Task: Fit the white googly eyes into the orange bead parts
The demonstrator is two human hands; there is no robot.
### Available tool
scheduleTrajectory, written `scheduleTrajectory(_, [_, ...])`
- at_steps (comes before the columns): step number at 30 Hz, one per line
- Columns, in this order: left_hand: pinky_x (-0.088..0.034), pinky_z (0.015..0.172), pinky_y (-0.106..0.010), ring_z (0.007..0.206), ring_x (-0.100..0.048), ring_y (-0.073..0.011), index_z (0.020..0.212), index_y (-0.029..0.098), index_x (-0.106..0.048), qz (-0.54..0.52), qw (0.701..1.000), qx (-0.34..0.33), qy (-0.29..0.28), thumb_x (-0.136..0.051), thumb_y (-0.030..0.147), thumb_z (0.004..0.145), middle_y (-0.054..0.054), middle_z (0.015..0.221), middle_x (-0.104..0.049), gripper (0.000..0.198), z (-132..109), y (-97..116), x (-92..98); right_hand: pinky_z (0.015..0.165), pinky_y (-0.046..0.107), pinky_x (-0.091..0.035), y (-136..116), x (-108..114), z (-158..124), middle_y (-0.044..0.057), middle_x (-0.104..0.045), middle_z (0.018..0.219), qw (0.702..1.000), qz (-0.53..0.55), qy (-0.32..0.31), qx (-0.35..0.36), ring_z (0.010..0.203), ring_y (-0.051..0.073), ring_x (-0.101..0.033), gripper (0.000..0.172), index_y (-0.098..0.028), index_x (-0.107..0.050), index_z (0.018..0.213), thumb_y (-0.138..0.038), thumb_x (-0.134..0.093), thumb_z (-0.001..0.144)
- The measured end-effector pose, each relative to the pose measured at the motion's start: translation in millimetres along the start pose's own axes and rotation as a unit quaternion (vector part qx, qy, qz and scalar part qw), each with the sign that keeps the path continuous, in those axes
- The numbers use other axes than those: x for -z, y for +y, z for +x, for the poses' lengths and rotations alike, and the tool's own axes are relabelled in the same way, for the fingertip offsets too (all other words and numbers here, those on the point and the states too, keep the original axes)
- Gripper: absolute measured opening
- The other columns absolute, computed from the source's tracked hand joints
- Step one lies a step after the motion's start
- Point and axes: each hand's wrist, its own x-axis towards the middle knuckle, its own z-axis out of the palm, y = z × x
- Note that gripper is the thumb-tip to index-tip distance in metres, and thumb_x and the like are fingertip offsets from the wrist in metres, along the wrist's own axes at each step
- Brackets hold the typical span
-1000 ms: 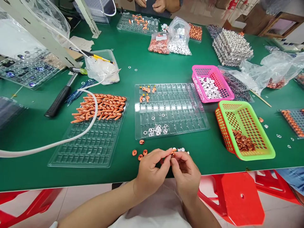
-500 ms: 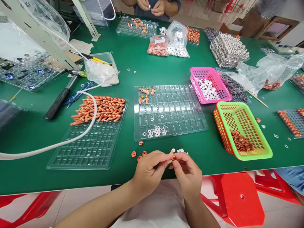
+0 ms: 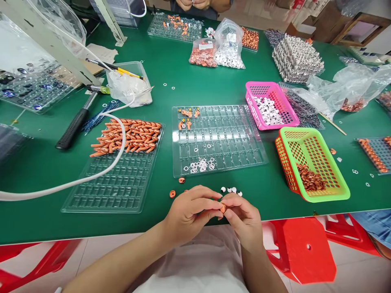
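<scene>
Both hands meet just over the table's front edge. My left hand [image 3: 191, 211] and my right hand [image 3: 244, 217] pinch one small orange piece [image 3: 223, 208] between their fingertips; the fingers cover part of it. Close behind the hands lie several small white-and-black round pieces [image 3: 231, 190]. To the left are orange ring-like pieces [image 3: 172, 194], some hidden by my left hand. Farther back, a clear compartment tray [image 3: 226, 140] holds a few orange assembled parts [image 3: 186, 118] at its upper left and a heap of white rings [image 3: 202, 165] at its lower left.
A green basket [image 3: 342, 185] with orange pieces and a pink basket [image 3: 259, 124] with white pieces stand right. A second tray [image 3: 105, 195] with orange parts lies left, crossed by a white hose [image 3: 117, 158]. A hammer [image 3: 75, 126] lies beyond. Another person's hands [image 3: 194, 4] are opposite.
My left hand has shifted slightly left and its fingers have straightened. The orange piece appears turned between the fingertips. The camera view has tilted a little downward.
</scene>
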Motion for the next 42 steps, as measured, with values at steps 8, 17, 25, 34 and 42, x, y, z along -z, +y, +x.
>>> scheduleTrajectory(8, [-0.057, 0.073, -0.024, 0.082, -0.070, -0.0128, 0.104, 0.018, -0.067, 0.023, 0.998, -0.048, -0.016, -0.063, 0.004, 0.086, -0.007, 0.093, -0.073, 0.023, -1, 3, 2.7, 0.066, 0.026, -0.055, -3, 4, 0, 0.004, -0.066, 0.091, 0.999, 0.026, -0.025, -0.002, 0.079, 0.014, -0.063, 0.025, -0.027, -0.071, 0.107, -0.013, -0.064, 0.087])
scheduleTrajectory(17, [-0.056, 0.066, -0.026, 0.077, -0.067, -0.0152, 0.102, 0.016, -0.068, 0.046, 0.998, -0.045, -0.024, -0.063, 0.004, 0.085, -0.008, 0.088, -0.071, 0.022, -6, 7, 2.0, 0.067, 0.028, -0.051, 5, 4, -1, 0.004, -0.063, 0.087, 0.999, 0.039, -0.028, 0.001, 0.082, 0.016, -0.058, 0.019, -0.026, -0.070, 0.102, -0.019, -0.067, 0.085])
scheduleTrajectory(25, [-0.057, 0.070, -0.026, 0.080, -0.068, -0.0151, 0.103, 0.016, -0.067, 0.042, 0.997, -0.055, -0.025, -0.062, 0.006, 0.086, -0.008, 0.089, -0.071, 0.021, -5, 7, 2.2, 0.067, 0.029, -0.049, 7, 6, 1, 0.003, -0.063, 0.084, 0.998, 0.043, -0.034, 0.001, 0.079, 0.016, -0.057, 0.017, -0.027, -0.071, 0.100, -0.023, -0.069, 0.084])
scheduleTrajectory(34, [-0.058, 0.072, -0.026, 0.082, -0.068, -0.0154, 0.104, 0.017, -0.067, 0.059, 0.996, -0.058, -0.020, -0.059, 0.008, 0.088, -0.008, 0.090, -0.071, 0.019, -6, 10, 2.6, 0.068, 0.033, -0.050, 7, 7, 0, 0.005, -0.065, 0.083, 1.000, 0.013, -0.021, 0.008, 0.078, 0.019, -0.060, 0.016, -0.028, -0.072, 0.098, -0.025, -0.071, 0.082])
scheduleTrajectory(42, [-0.058, 0.071, -0.026, 0.080, -0.067, -0.0152, 0.101, 0.017, -0.068, 0.020, 0.999, -0.039, -0.028, -0.062, 0.007, 0.086, -0.008, 0.088, -0.070, 0.019, -5, 8, 2.4, 0.066, 0.032, -0.050, 7, 9, 1, 0.004, -0.065, 0.080, 0.999, 0.012, -0.030, 0.006, 0.075, 0.018, -0.060, 0.015, -0.026, -0.071, 0.095, -0.024, -0.073, 0.080])
